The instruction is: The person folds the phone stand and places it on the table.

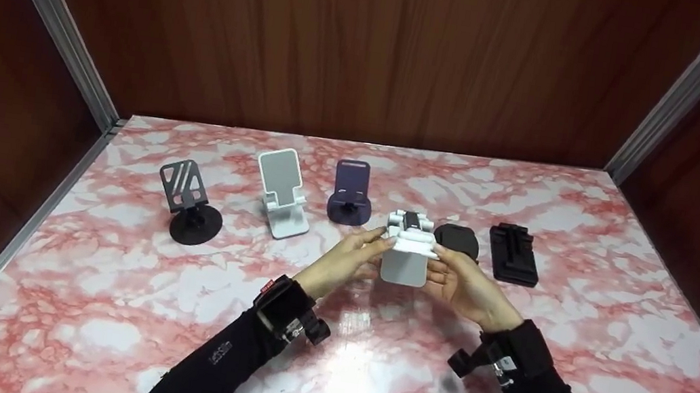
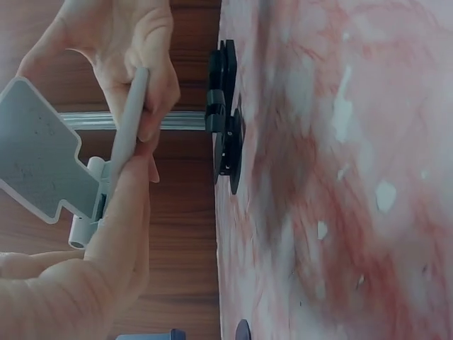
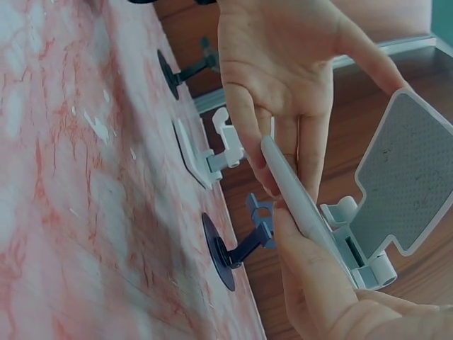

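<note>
Both hands hold a white phone stand [image 1: 405, 269] with grey pads, raised over the marbled table in front of the row of other stands. My left hand [image 1: 345, 257] grips its left side, and my right hand [image 1: 467, 285] grips the right side, thumbs toward the hinge. In the left wrist view the stand's padded back plate [image 2: 39, 149] tilts away from its flat base [image 2: 131, 120], which the fingers pinch along the edges. The right wrist view shows the white hinge [image 3: 354, 241] between plate and base. Some fingers are hidden behind the stand.
Behind the hands stand a black slotted phone stand [image 1: 195, 224], a white one with a grey pad [image 1: 281, 180] and a purple one [image 1: 351, 190]. Further right lie a dark rounded folded stand [image 1: 457, 240] and a black rectangular one [image 1: 513, 255]. Wood-grain panels [image 1: 371, 49] enclose the table.
</note>
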Available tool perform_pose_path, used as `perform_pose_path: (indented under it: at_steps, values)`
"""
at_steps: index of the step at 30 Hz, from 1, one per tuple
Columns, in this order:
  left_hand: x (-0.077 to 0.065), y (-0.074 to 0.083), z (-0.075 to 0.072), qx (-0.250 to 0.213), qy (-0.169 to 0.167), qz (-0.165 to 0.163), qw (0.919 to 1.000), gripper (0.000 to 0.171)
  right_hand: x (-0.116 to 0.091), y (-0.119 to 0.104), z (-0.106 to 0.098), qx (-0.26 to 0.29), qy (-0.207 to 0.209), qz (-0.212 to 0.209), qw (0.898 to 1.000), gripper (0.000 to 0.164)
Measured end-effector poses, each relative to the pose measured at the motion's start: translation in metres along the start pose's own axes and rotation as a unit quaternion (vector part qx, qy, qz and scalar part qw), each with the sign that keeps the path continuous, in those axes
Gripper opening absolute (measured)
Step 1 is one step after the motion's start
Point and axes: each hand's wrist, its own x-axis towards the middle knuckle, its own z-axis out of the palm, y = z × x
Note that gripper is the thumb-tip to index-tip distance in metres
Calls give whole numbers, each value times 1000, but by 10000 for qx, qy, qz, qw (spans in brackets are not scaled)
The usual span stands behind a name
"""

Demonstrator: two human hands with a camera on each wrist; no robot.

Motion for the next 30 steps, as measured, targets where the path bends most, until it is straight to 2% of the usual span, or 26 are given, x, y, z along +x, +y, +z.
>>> perform_pose_path:
  at_steps: [9, 12, 14, 18, 20, 30]
  values:
    - [2, -3, -4, -262, -35, -27, 9996, 68, 0, 1, -1, 156, -82, 125, 9998, 20]
    - [2, -4, -6, -331, -76, -2, 9994, 67, 0, 2, 0, 211, 63, 139, 9997, 17]
    - [1, -5, -6, -370, -99, 36, 9993, 67, 1, 2, 0, 207, 186, 193, 9994, 23]
    - [-1, -5, -6, -422, -43, 78, 9991, 69, 2, 3, 2, 14, 359, 258, 9990, 56]
    - [-1, -4, -6, -446, 2, 79, 9990, 71, 3, 3, 2, -112, 374, 257, 9989, 66]
    - [-3, -5, -6, -168, 255, 136, 9994, 75, 3, 6, -2, -442, 186, 247, 9985, 74]
